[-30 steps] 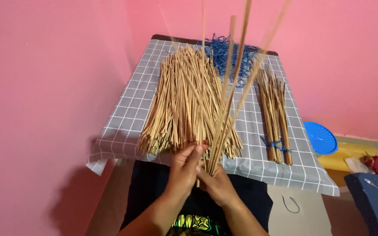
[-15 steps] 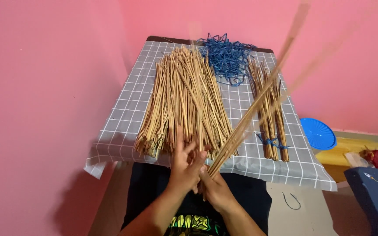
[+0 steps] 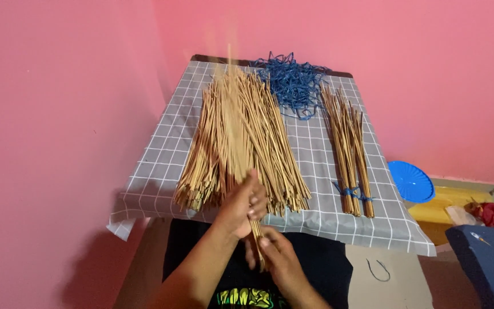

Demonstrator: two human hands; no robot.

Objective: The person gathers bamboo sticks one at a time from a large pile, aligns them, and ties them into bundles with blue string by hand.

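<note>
Both my hands grip a few thin sticks point(image 3: 254, 229) at lower centre, over the near worktop point(image 3: 161, 166) edge.
Left hand point(image 3: 246, 203) fingers and right hand point(image 3: 275, 257) fingers clamp the butt ends; I judge them light, springy, snappable. One loose pile point(image 3: 238, 137), one tied bundle point(image 3: 347, 143), one blue string heap point(image 3: 293, 80).

2 hands point(image 3: 247, 203), 1 tied stick bundle point(image 3: 347, 149), 1 blue plate point(image 3: 410, 181)
</note>
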